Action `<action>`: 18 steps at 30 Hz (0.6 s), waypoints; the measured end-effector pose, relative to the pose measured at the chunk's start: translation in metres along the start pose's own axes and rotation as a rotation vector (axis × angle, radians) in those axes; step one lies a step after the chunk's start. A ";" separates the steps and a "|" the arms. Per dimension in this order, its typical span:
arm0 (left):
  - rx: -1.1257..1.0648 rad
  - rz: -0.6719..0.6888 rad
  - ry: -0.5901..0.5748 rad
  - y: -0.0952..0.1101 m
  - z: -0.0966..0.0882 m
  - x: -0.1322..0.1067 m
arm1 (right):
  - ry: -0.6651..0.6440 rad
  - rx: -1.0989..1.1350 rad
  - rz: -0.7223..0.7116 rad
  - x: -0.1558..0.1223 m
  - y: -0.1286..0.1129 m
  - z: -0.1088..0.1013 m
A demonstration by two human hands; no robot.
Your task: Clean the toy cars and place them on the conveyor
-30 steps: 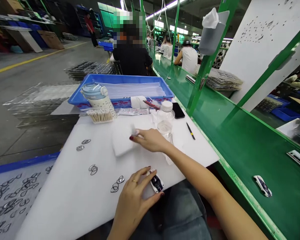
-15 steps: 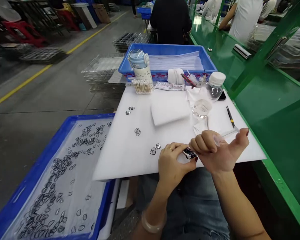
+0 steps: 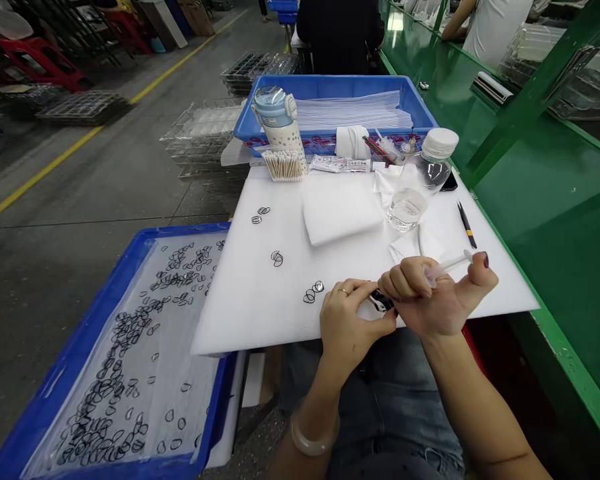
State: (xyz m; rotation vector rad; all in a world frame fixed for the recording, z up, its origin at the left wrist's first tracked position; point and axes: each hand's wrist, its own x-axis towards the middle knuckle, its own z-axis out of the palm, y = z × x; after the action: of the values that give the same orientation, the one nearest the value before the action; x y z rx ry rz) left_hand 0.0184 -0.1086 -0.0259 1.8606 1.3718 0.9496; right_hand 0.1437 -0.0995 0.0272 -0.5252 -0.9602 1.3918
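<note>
My left hand [image 3: 351,319] pinches a small dark-and-white toy car [image 3: 381,301] at the near edge of the white board [image 3: 260,293]. My right hand [image 3: 437,300] is curled around a thin white syringe-like applicator [image 3: 450,264], its thumb on the far end and its tip down at the car. Both hands touch over the car, which is mostly hidden by fingers. A few small black ring parts [image 3: 313,292] lie on the board just left of my left hand.
A white foam pad [image 3: 341,213], a clear bottle with white cap [image 3: 420,180], cotton swabs [image 3: 284,165], a pale blue drinking bottle [image 3: 276,115] and a black pen [image 3: 466,225] sit further back. A blue bin [image 3: 330,87] of sheets lies behind, a blue tray [image 3: 45,407] of several rings left, the green conveyor [image 3: 550,220] right.
A second ago my right hand reached out to the foam pad; it has since come back holding the applicator to the car. In the last half second only the view shifted slightly.
</note>
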 end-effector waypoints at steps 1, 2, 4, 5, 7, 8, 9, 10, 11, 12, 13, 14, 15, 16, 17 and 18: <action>0.002 0.002 0.000 0.000 0.000 0.000 | 0.005 -0.003 -0.002 0.000 0.000 0.000; 0.004 0.003 0.000 0.000 0.000 0.000 | 0.013 -0.007 -0.004 0.000 0.000 0.001; 0.008 0.006 -0.004 0.000 0.000 -0.001 | 0.034 -0.017 -0.007 -0.001 0.000 0.002; 0.010 0.008 -0.006 0.000 0.000 -0.001 | 0.046 -0.024 -0.007 -0.001 0.001 0.002; 0.011 0.011 -0.009 0.000 0.000 -0.001 | 0.072 -0.044 -0.008 -0.002 0.001 0.003; 0.011 0.012 -0.009 0.000 0.000 -0.001 | 0.084 -0.054 -0.009 -0.002 0.001 0.003; 0.010 0.013 -0.007 0.000 0.000 -0.001 | 0.094 -0.064 -0.011 -0.003 0.001 0.004; 0.008 0.013 -0.006 0.000 0.000 -0.001 | 0.101 -0.071 -0.013 -0.003 0.001 0.004; 0.007 0.013 -0.006 0.000 0.000 -0.001 | 0.106 -0.075 -0.016 -0.003 0.001 0.004; 0.005 0.012 -0.003 0.000 0.000 -0.001 | 0.108 -0.076 -0.019 -0.003 0.001 0.004; 0.004 0.012 -0.001 0.000 0.000 -0.001 | 0.110 -0.075 -0.022 -0.004 0.001 0.004; 0.002 0.012 0.001 0.000 0.000 -0.001 | 0.112 -0.076 -0.026 -0.004 0.001 0.004; -0.001 0.010 0.002 0.000 0.000 -0.001 | 0.115 -0.080 -0.031 -0.004 0.001 0.004; -0.004 0.009 0.004 0.000 0.000 -0.001 | 0.119 -0.086 -0.035 -0.005 0.001 0.004; -0.007 0.008 0.004 0.000 0.000 -0.001 | 0.122 -0.092 -0.039 -0.005 0.001 0.004; -0.009 0.009 0.003 0.000 0.000 -0.001 | 0.123 -0.098 -0.044 -0.004 0.001 0.004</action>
State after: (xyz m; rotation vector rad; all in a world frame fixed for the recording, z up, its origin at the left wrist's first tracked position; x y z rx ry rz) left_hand 0.0182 -0.1100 -0.0264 1.8602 1.3603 0.9621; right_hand 0.1403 -0.1046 0.0276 -0.6528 -0.9378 1.2630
